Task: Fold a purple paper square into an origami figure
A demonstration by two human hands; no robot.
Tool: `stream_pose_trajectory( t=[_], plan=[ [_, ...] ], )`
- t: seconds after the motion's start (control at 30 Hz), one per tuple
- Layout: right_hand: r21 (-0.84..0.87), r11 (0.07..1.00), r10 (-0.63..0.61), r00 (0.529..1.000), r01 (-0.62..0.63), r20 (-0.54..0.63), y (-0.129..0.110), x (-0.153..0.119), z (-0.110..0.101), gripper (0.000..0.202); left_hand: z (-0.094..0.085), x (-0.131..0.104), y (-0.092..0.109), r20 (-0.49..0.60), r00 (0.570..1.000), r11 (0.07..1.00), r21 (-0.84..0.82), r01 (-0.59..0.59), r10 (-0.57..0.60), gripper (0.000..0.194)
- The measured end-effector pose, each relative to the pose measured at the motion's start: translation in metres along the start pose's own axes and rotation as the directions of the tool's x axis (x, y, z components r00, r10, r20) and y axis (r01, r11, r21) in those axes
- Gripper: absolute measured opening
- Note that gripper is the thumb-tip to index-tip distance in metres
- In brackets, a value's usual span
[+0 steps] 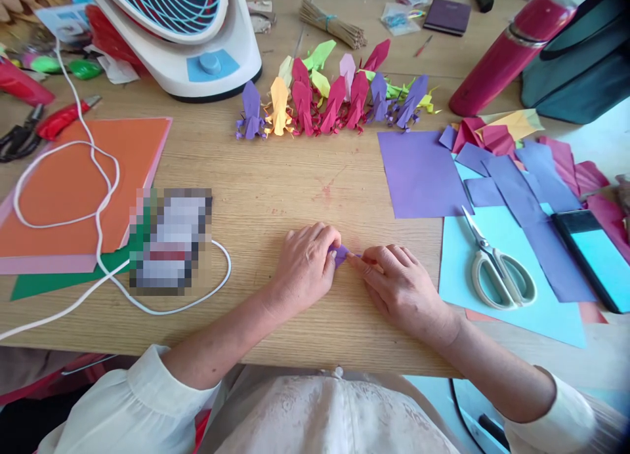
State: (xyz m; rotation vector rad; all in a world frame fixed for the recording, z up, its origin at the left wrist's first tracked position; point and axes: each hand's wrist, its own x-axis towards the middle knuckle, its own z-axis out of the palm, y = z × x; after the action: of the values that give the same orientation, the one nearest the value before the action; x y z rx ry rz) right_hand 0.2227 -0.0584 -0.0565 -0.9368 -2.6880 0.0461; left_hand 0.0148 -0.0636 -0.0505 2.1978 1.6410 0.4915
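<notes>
A small piece of folded purple paper is held between my two hands, low over the front of the wooden table. My left hand grips its left part with thumb and fingers closed. From the other side, my right hand pinches the thin right end. Fingers hide much of the paper, so its full shape cannot be made out. Beyond my hands stands a group of folded paper figures in red, purple, yellow-orange and green. A flat purple sheet lies up and right of my right hand.
Scissors rest on a light blue sheet at the right, near purple paper pieces and a phone. A red flask stands behind. Left are orange paper, a white cable, pliers and a fan.
</notes>
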Motion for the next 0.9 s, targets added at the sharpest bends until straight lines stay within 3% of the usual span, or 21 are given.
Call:
stream_pose_trajectory(
  t=[0.23,0.4,0.7,0.9],
  plan=[
    [-0.031,0.999,-0.024,0.999,0.025,0.021,-0.0008,-0.0004,-0.0009,0.032,0.0018,-0.0003,0.0024,0.016,1.0,0.996,0.087,-0.006,0.004,0.01],
    [-0.07,0.997,-0.008,0.996,0.014,0.086,-0.0019,0.0027,-0.003,0.034,0.0022,-0.0006,0.0019,0.008,1.0,0.998,0.068,0.005,-0.005,0.01],
    [0.033,0.999,0.03,0.998,-0.031,0.054,-0.0019,-0.0016,-0.0019,0.035,0.0021,0.0001,0.0023,0.005,1.0,0.998,0.056,0.023,-0.023,0.009],
    [-0.034,0.999,0.023,0.996,-0.02,0.085,-0.0028,-0.0056,-0.0033,0.031,0.0026,-0.0008,0.003,-0.004,1.0,0.998,0.063,0.018,-0.018,0.01]
  ],
)
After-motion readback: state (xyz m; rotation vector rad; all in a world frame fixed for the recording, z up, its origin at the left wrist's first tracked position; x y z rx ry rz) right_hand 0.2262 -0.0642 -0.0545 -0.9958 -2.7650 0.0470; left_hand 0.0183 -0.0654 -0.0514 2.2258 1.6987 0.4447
